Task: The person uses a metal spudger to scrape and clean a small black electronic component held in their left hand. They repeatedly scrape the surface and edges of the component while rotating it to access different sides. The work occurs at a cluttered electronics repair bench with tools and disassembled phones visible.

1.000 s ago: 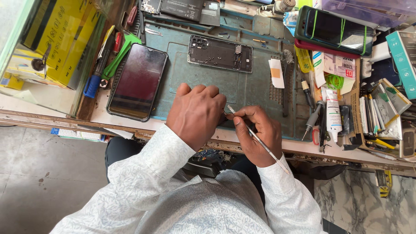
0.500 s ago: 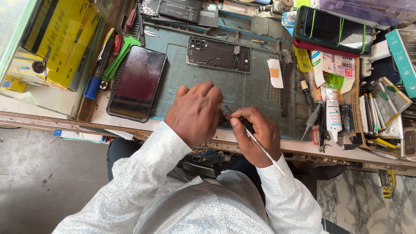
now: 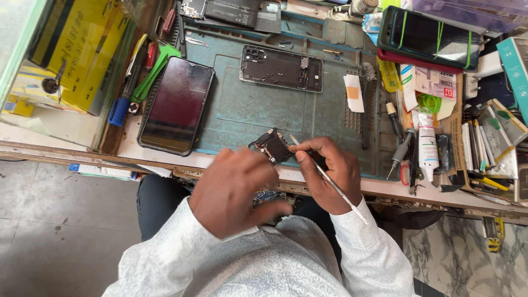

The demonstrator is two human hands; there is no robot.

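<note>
Nearby, a dark phone lies beside the hands' small circuit board.

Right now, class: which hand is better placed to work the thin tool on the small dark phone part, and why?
The right hand, probably. It already has the thin metal tool in its grip, tip beside the small dark part, while the left hand steadies that part from the near side.

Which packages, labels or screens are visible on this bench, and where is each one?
Phone: left of the green mat, face up, dark blank screen.
Phone with green bands: top right, dark screen.
Yellow boxes: far left, stacked, black print.
White tube: right of the mat, printed label.
Small tan-and-white label: on the mat's right part.
</note>
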